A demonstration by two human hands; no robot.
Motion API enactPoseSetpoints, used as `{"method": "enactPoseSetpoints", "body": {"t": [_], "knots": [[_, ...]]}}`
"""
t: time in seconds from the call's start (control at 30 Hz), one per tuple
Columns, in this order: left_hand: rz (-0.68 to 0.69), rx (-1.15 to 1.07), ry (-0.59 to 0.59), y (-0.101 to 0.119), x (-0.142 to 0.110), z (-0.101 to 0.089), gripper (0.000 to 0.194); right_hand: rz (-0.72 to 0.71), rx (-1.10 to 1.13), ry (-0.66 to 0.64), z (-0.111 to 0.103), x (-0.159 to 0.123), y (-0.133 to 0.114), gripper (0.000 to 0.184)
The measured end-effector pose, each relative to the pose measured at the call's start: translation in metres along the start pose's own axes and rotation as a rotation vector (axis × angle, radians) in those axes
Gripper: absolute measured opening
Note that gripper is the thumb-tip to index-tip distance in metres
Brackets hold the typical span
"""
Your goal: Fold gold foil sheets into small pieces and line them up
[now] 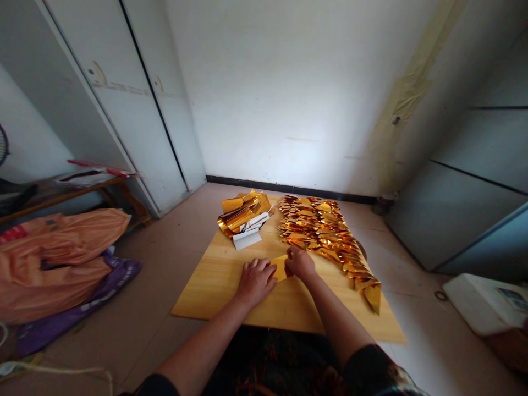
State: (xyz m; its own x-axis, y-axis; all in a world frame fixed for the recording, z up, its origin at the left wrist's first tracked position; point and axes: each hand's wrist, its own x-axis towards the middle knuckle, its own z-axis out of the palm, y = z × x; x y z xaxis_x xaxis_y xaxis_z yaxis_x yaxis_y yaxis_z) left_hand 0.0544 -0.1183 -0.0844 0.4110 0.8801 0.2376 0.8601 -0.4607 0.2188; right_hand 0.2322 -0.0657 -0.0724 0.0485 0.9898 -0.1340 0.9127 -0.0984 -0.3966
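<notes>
My left hand (pixel 254 280) lies knuckles up on a wooden board (pixel 214 291), fingers curled down onto a small gold paper sheet (pixel 280 268). My right hand (pixel 300 262) is closed over the same sheet's right side, pressing it to the board. Just beyond my hands, a loose stack of gold and white paper sheets (pixel 244 218) sits at the board's far left. A long row of folded gold paper pieces (pixel 325 236) runs along the board's right side down to its near right part.
The board rests on a tiled floor. An orange plastic bag (pixel 58 258) and a purple bag (pixel 82 308) lie at the left by a low wooden table (pixel 82 190). White wall and cabinet doors stand behind. A white box (pixel 487 302) sits at right.
</notes>
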Motion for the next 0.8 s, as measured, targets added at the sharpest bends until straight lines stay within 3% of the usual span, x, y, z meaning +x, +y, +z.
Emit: {"method": "enactPoseSetpoints", "body": {"t": [0.13,0.23,0.33,0.4,0.47,0.53,0.8], "knots": [[0.0,-0.028,0.004,0.0,-0.002,-0.001,0.031,-0.077,0.031,0.009,0.001,-0.001,0.007,0.06],[-0.001,-0.054,0.006,-0.001,-0.001,0.0,0.03,-0.151,0.044,0.016,0.002,-0.003,0.009,0.065],[0.006,-0.075,0.003,-0.004,0.0,0.0,0.03,-0.28,0.02,0.075,0.001,-0.007,0.012,0.054],[0.022,-0.082,-0.007,-0.007,0.001,0.0,0.03,-0.448,-0.011,0.1,-0.001,-0.011,0.016,0.037],[0.046,-0.086,-0.025,-0.012,0.003,-0.002,0.029,-0.621,-0.046,0.077,-0.004,-0.017,0.021,0.018],[0.071,-0.091,-0.047,-0.019,0.005,-0.004,0.028,-0.717,-0.081,0.05,-0.007,-0.023,0.026,0.011],[0.124,-0.139,-0.115,-0.04,0.013,-0.005,0.04,-0.674,-0.16,0.029,-0.005,-0.032,0.035,0.021]]}}
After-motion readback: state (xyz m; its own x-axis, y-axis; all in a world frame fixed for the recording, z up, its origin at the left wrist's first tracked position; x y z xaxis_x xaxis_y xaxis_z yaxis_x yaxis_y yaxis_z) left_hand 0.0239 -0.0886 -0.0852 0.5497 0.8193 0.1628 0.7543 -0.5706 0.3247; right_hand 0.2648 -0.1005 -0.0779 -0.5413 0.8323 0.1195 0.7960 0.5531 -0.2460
